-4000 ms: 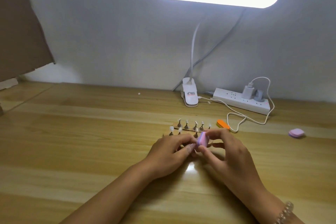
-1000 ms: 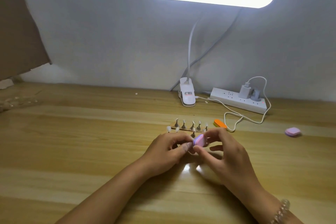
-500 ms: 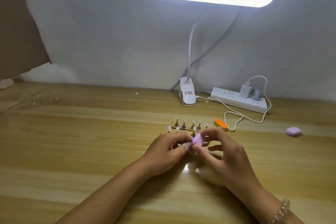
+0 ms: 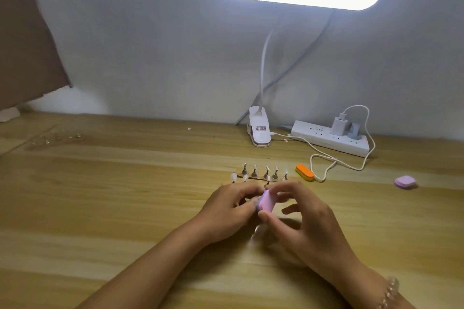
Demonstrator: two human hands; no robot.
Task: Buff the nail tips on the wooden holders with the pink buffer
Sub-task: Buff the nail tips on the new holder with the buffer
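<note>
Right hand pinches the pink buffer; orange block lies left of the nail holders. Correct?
Not quite. The head view shows the orange block lying right of the nail holders, not left. The rest holds: the right hand pinches the pink buffer.

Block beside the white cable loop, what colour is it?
The block is orange, with a yellowish lower edge; head view.

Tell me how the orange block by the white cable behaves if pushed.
The orange block lies flat and low on the desk, so it should slide, not tip or roll. Its layered, foam-like look suggests it is light. The white cable beside it might snag.
</note>
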